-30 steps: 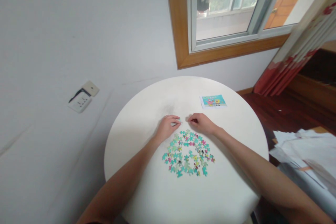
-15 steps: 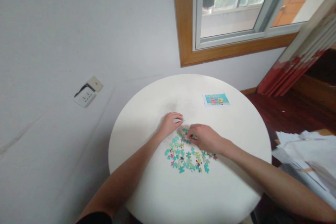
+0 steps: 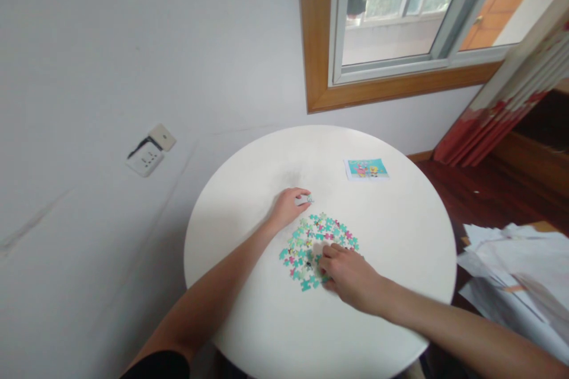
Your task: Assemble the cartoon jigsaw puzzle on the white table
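Many loose jigsaw puzzle pieces (image 3: 299, 257), mostly turquoise with bits of pink and yellow, lie spread on the round white table (image 3: 249, 320). Just beyond their far left edge, my left hand (image 3: 288, 208) rests with thumb and index finger around a small pale puzzle piece (image 3: 310, 198) at the fingertips. My right hand (image 3: 349, 275) is over the near right part of the spread, fingers bent down and closed among the pieces. It covers some of them, and whatever is under its fingertips is hidden.
A picture card (image 3: 367, 169) with cartoon figures on turquoise lies at the table's far right. Behind stand a wall with a socket (image 3: 146, 158) and a wood-framed window (image 3: 316, 92). Stacked papers (image 3: 520, 284) sit right of the table, below a red and white curtain (image 3: 471, 130).
My right hand has come nearer to me, from the far side of the spread to its near right part, uncovering the far pieces. My left hand stays almost in place.
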`<act>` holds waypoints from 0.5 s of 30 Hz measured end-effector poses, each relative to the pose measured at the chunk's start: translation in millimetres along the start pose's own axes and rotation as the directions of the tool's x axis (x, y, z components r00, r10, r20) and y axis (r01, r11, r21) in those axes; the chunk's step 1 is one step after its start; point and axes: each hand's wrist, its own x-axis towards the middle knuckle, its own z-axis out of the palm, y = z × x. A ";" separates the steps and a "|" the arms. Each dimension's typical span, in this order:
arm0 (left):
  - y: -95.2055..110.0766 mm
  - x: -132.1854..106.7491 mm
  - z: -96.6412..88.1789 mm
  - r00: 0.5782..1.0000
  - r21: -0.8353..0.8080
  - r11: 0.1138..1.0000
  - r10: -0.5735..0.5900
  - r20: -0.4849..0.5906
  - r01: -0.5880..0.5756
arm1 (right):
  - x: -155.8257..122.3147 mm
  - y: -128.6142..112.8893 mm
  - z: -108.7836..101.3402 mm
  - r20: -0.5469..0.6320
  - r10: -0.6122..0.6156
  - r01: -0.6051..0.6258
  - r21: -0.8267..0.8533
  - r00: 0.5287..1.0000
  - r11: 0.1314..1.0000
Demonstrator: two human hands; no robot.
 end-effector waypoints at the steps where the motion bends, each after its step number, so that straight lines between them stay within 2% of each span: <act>1: 0.2 0.1 -0.1 1.000 0.002 1.000 -0.002 0.002 0.002 | 0.3 -0.9 0.2 0.000 0.004 -0.004 -0.001 1.000 1.000; 15: -0.5 0.4 0.4 1.000 -0.005 1.000 -0.019 0.008 0.019 | -3.1 -9.7 -7.1 0.043 0.021 -0.016 -0.100 0.999 0.995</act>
